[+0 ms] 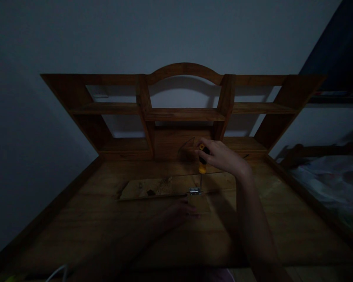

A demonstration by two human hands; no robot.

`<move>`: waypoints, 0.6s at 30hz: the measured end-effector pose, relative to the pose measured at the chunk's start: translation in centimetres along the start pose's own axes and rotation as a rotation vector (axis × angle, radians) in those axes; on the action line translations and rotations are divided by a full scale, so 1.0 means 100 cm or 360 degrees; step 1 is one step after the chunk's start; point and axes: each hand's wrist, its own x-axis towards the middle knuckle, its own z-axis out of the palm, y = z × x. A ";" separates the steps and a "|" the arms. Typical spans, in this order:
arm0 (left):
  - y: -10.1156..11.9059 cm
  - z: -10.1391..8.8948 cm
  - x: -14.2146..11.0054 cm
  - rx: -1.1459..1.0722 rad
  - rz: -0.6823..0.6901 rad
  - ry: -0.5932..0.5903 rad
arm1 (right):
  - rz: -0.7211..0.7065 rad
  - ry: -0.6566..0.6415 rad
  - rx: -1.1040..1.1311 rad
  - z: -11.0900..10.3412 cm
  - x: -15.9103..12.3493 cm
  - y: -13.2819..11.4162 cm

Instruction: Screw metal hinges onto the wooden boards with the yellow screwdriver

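Observation:
My right hand (219,154) is wrapped round the handle of a yellow and black screwdriver (202,169). Its shaft points down, and the tip meets the right end of a small silver metal hinge (195,191). The hinge lies at the far edge of a small square wooden board (202,204). Dim in shadow, my left hand (181,209) grips that board from the left, its fingers on the near left part. Just beyond is a longer wooden plank (150,188) with a dark hole and rough, broken-looking patches.
All this rests on a wooden desk top (85,219). A wooden shelf unit (184,114) with an arched top rail stands along the back, against the wall. A white cable (59,270) shows at the lower left. At the right are pale bedding-like cloth (329,180) and a dark curtain (338,51).

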 end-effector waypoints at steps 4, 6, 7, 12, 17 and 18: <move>0.002 0.004 -0.004 0.0007 0.0026 0.0010 | -0.0002 0.0006 0.0002 0.003 0.003 -0.004; 0.002 0.006 -0.005 0.0012 0.0037 0.0018 | 0.0008 0.0002 0.0007 0.003 0.003 -0.006; 0.002 0.007 -0.005 0.0012 0.0048 0.0004 | 0.0021 -0.0001 0.0006 0.004 0.004 -0.007; -0.001 0.005 -0.002 -0.0008 0.0031 0.0006 | 0.0092 -0.0023 0.0001 0.005 0.003 -0.008; -0.005 0.001 0.000 -0.0071 0.0051 0.0025 | 0.0107 -0.0083 0.0056 0.003 0.002 -0.006; -0.004 0.001 -0.001 -0.0077 0.0053 0.0031 | 0.0108 -0.0093 0.0062 0.002 0.001 -0.006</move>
